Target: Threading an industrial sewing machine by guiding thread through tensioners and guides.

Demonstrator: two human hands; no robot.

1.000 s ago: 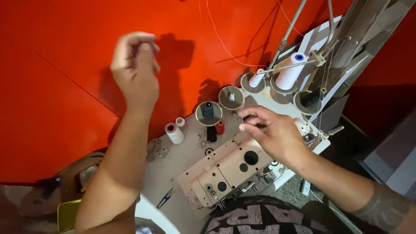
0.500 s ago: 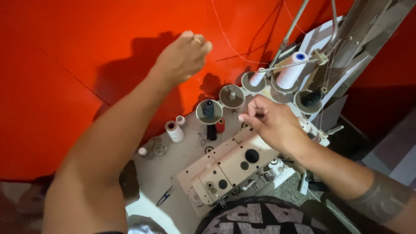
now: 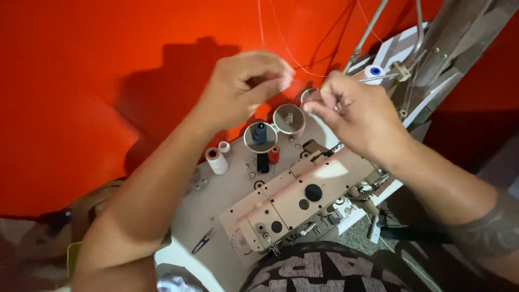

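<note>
Thin thread pinched between left hand and right hand, fingertips close together above beige sewing machine, left hand lower and nearer the right than a moment ago

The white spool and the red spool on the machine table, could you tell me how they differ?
The white spool is larger and stands to the left in the open; the red spool is smaller and sits partly under the round thread-stand discs. The white spool shows its hollow top, while the red spool's top is hidden. Both stand upright on the beige table, untouched by the left hand and right hand, which are raised above.
</note>
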